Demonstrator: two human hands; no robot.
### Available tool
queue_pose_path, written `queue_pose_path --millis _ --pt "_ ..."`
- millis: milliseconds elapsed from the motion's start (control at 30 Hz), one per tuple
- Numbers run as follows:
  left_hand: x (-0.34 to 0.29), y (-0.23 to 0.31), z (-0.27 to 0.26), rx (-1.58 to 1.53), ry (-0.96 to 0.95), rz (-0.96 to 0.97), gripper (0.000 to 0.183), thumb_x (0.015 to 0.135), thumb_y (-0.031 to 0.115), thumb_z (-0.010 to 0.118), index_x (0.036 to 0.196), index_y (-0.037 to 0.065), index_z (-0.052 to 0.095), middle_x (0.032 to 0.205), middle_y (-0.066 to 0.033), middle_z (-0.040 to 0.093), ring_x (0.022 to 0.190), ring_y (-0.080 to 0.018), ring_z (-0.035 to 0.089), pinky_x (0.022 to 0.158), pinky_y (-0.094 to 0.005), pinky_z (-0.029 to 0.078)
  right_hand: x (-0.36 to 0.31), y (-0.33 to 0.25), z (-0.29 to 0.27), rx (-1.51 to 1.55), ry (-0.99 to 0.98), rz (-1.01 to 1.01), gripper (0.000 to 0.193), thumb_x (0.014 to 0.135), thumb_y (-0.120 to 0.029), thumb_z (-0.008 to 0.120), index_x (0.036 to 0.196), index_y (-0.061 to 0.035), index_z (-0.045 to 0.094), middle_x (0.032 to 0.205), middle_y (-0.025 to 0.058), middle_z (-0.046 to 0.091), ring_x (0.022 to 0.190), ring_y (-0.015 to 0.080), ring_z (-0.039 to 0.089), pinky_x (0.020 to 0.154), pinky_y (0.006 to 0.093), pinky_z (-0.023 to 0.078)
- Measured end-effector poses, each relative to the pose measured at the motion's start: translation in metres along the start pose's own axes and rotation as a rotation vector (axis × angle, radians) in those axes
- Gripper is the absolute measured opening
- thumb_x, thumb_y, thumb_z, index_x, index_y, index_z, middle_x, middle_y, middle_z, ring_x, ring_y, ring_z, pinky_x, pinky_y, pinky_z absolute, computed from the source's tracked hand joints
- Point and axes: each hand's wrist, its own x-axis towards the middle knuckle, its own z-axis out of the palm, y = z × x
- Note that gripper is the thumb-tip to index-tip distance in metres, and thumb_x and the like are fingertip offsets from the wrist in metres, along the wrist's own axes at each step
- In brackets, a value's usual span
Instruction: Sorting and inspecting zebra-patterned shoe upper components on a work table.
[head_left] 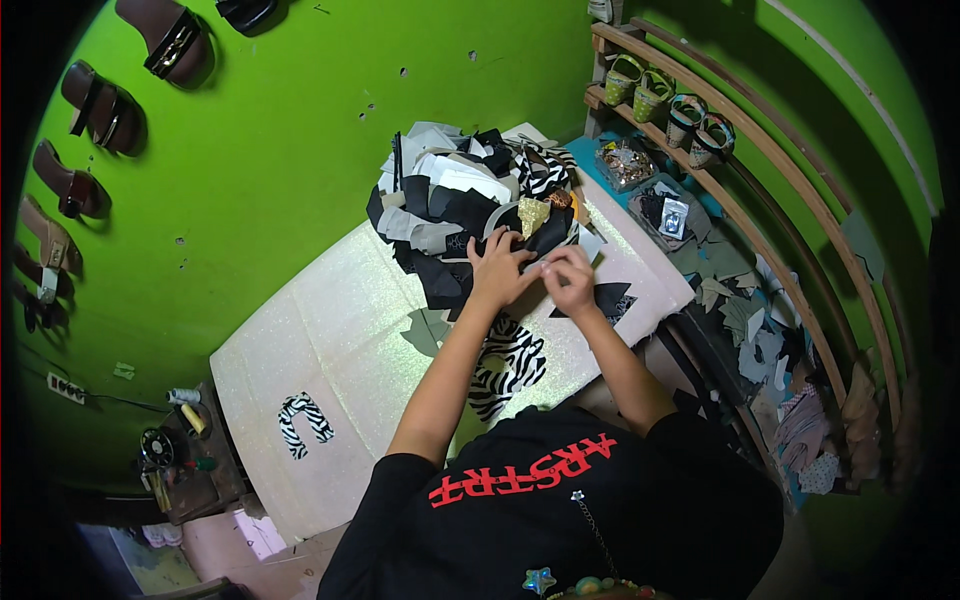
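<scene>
Steady the scrap pile (462,205), far on the worktop (350,310), with the left hand (500,268), fingers apart; lift pieces singly with the right hand (570,283); whether its curled fingers grip anything, I cannot tell

The pale, glittery work surface (340,310) bore a pile of scraps (412,228), mostly black, grey and white; a curved zebra-striped piece (290,427) lay well apart

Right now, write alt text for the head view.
A person's left hand touches a heap of black, grey and zebra-print scraps on a glittery pale sheet, the right hand close by. Sandals hang on the green wall.
</scene>
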Motion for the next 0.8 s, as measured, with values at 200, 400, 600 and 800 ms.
queue_pose_path --millis 200,400,600,800 --pt "-0.008 0.009 -0.001 0.032 0.017 -0.041 0.047 0.065 0.053 0.062 0.093 0.016 0.067 0.119 -0.0051 0.046 0.124 -0.024 0.028 0.096 -0.0608 0.01 0.022 0.046 -0.007 -0.245 0.256 0.41 0.007 0.075 -0.007 0.056 0.081 -0.0059 0.059 0.085 0.0083 0.055 0.081 0.0261 0.05 0.076 0.0351 0.037" --pt "-0.02 0.01 0.01 0.061 0.136 0.031 0.042 0.065 0.046 0.066 0.092 0.014 0.066 0.119 -0.003 0.047 0.124 -0.023 0.028 0.097 -0.0599 0.012 0.024 0.117 -0.015 -0.085 0.098 0.822 0.015 0.077 -0.01 0.056 0.091 -0.0052 0.06 0.092 0.009 0.057 0.087 0.025 0.053 0.082 0.0324 0.04" --pt "-0.025 -0.001 0.015 0.079 0.188 -0.029 0.02 0.078 0.03 0.058 0.086 0.013 0.066 0.118 0.0038 0.05 0.121 -0.0215 0.034 0.094 -0.0589 0.015 0.061 0.071 0.006 -0.246 -0.087 0.477 0.021 0.072 -0.018 0.061 0.091 -0.0112 0.061 0.094 0.0097 0.055 0.094 0.03 0.047 0.085 0.0376 0.037" --pt "-0.029 0.003 0.007 0.072 0.205 -0.08 0.018 0.078 0.027 0.059 0.081 0.011 0.065 0.116 0.0042 0.051 0.119 -0.0207 0.036 0.094 -0.0582 0.015 0.092 0.032 0.043 -0.2 -0.397 0.293 0.037 0.068 -0.027 0.067 0.102 -0.013 0.06 0.109 0.005 0.052 0.105 0.0271 0.042 0.09 0.0404 0.03"
